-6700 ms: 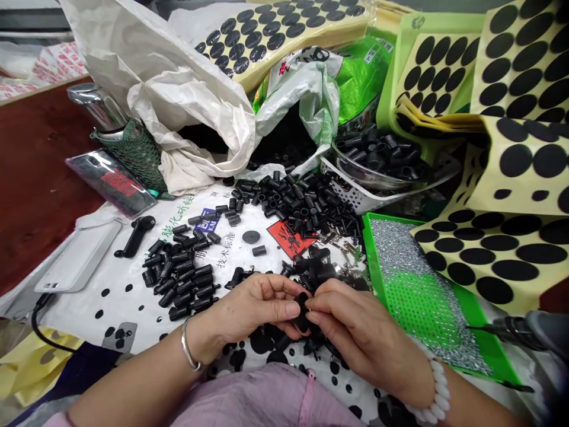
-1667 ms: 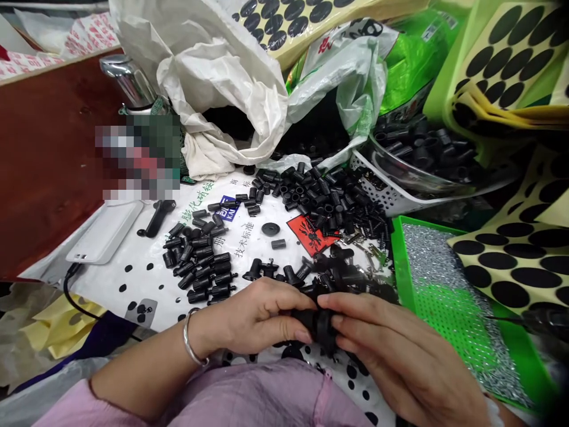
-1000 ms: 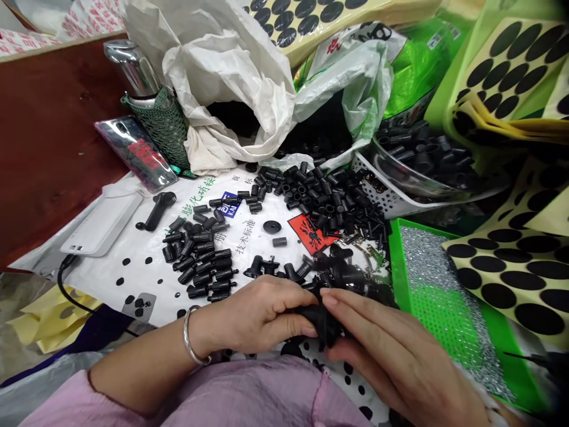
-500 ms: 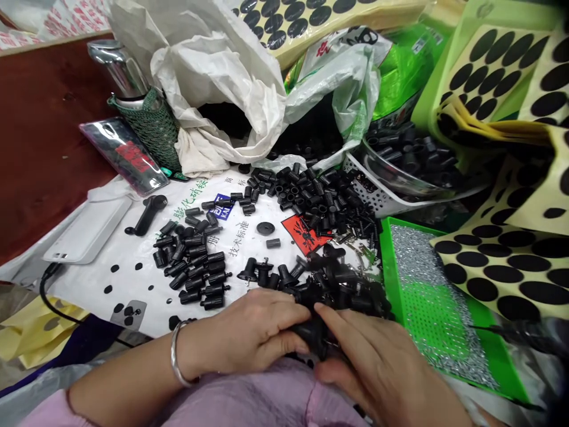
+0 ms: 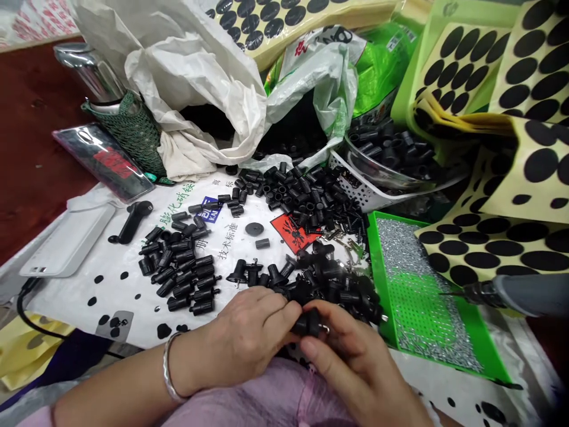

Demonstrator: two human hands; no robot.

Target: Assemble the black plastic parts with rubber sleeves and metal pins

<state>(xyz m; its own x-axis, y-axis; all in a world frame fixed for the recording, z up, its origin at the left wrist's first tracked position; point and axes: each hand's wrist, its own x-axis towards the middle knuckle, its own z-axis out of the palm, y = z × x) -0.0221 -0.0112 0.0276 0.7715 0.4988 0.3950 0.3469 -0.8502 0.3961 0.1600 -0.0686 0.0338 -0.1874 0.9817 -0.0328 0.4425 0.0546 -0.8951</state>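
My left hand (image 5: 251, 332), with a silver bangle at its wrist, is closed round a small black plastic fitting (image 5: 311, 323). A short shiny metal tip sticks out of the fitting's right end. My right hand (image 5: 355, 367) has its thumb and forefinger on either side of that end, closed on the same piece. Just beyond my fingers lies a heap of similar black fittings (image 5: 333, 281), some with flanges and metal tips. Left of the heap, black ribbed caps (image 5: 191, 273) lie in loose rows.
A green tray (image 5: 377, 267) of small silver pins stands at the right, with a power driver (image 5: 520, 293) reaching over it. Behind are loose black sleeves (image 5: 293, 193), a white basket (image 5: 355, 193), open white sacks (image 5: 200, 77) and dotted sticker sheets (image 5: 484, 249). A phone (image 5: 106, 163) leans at left.
The view has swung to the right, bringing more of the driver into sight. My right fingers have shifted from lying outstretched beside the fitting to curling round its end, and its metal tip now shows.
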